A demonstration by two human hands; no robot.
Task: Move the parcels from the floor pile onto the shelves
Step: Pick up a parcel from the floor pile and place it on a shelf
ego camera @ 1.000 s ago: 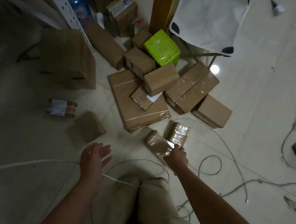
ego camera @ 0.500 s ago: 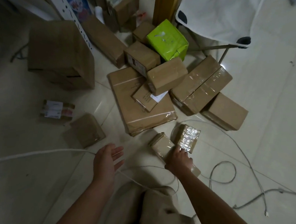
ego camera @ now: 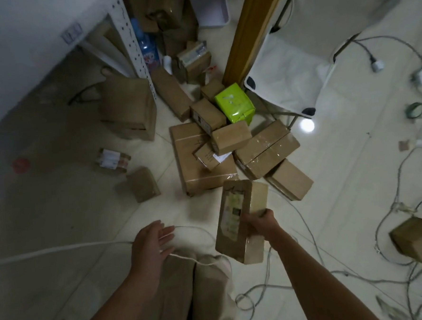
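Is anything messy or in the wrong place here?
Yes. Loose cables sprawl over the floor near the person's legs, easy to trip on. The parcels lie in a tumbled heap, several tilted on top of others.

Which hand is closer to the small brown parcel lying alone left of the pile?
Left. The left hand hovers open just short of the small parcel; the right hand, farther right, grips a long parcel.
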